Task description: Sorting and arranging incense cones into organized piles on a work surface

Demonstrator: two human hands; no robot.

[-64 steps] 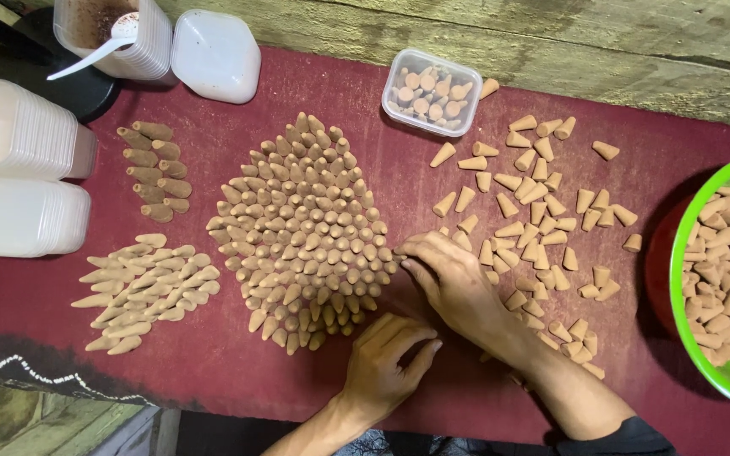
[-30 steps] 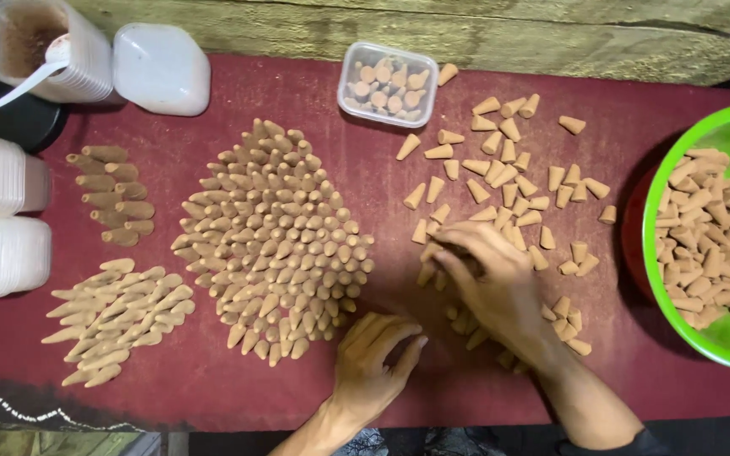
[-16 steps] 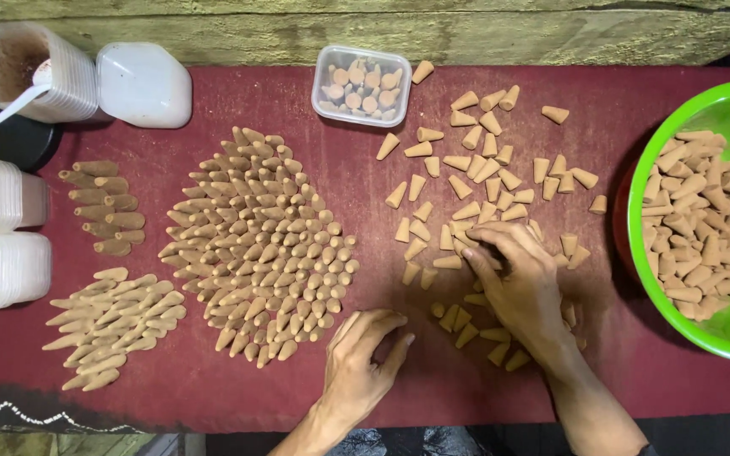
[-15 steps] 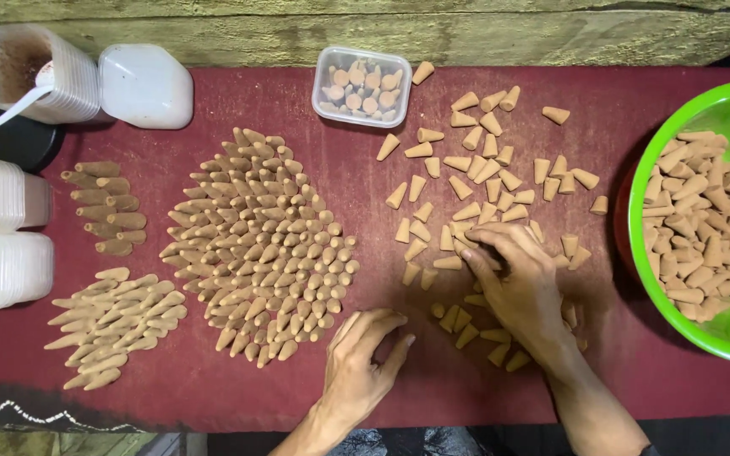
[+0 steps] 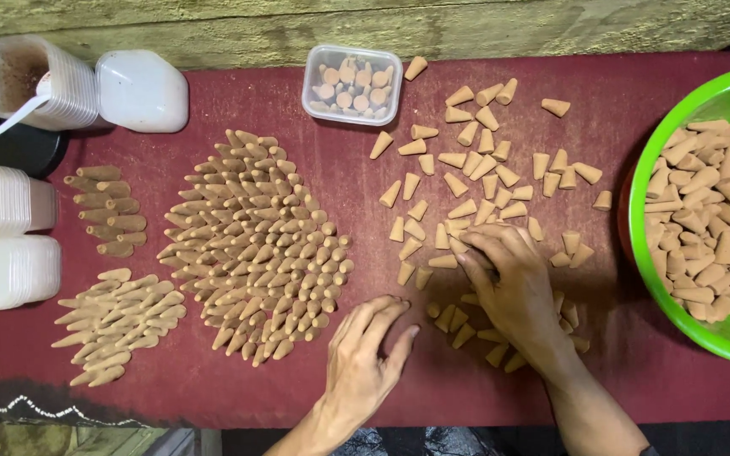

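The right hand has slid onto the loose cones, fingers curled pinching one; the left hand rests open, empty.

Small clear plastic tub top centre; white container stacks left.

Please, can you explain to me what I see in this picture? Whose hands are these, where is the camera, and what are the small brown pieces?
The camera sits on a person's head and looks down at a dark red table. The left hand lies flat, fingers spread, holding nothing. The right hand reaches into loose brown cones, fingertips on them. Left of them, a big cluster of upright cones. A green bowl and a small clear box hold more cones.
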